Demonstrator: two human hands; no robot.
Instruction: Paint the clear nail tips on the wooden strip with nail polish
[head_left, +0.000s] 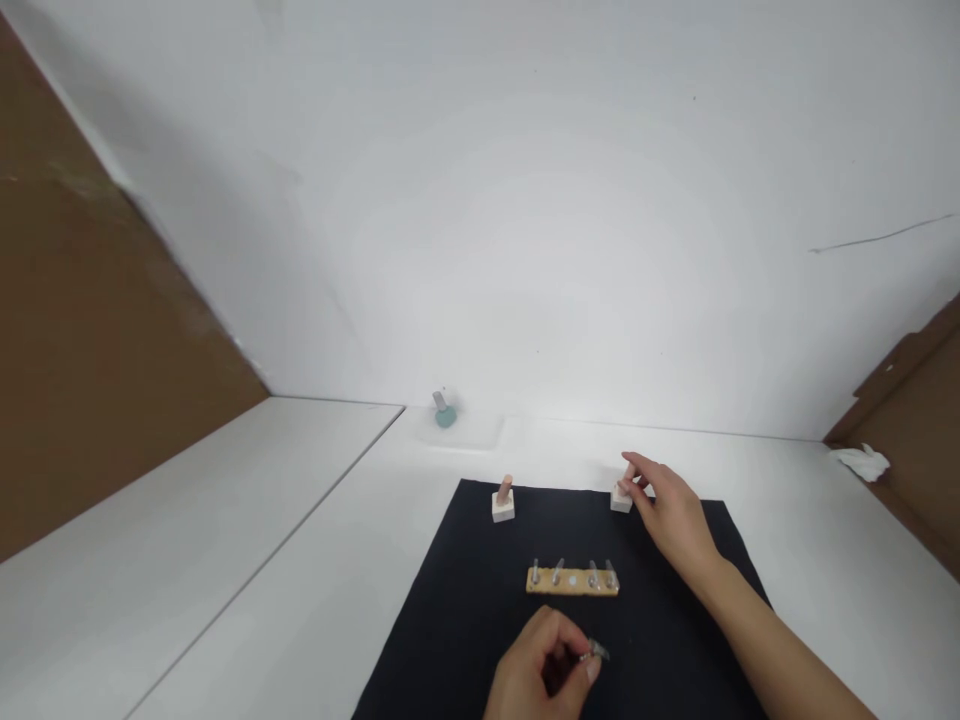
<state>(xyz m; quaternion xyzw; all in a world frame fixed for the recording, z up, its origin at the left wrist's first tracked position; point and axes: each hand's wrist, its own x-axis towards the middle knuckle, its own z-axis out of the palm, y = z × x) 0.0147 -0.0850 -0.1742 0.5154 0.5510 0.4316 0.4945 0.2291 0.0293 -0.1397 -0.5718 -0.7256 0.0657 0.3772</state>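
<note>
The piece (598, 651) in my left grip (541, 668) looks clear and glossy, too blurred to say plastic or glass. Just beyond it, the strip (568, 589) seems to be pale wood, carrying transparent, shiny pegs (557, 572). At my right grip (673, 507), the block (621, 502) looks like matt, light wood. Beneath both my grips spreads a mat (457, 590) of dull black, clothlike stuff; around it, my tabletop (352, 570) is smooth white with a faint sheen.
</note>
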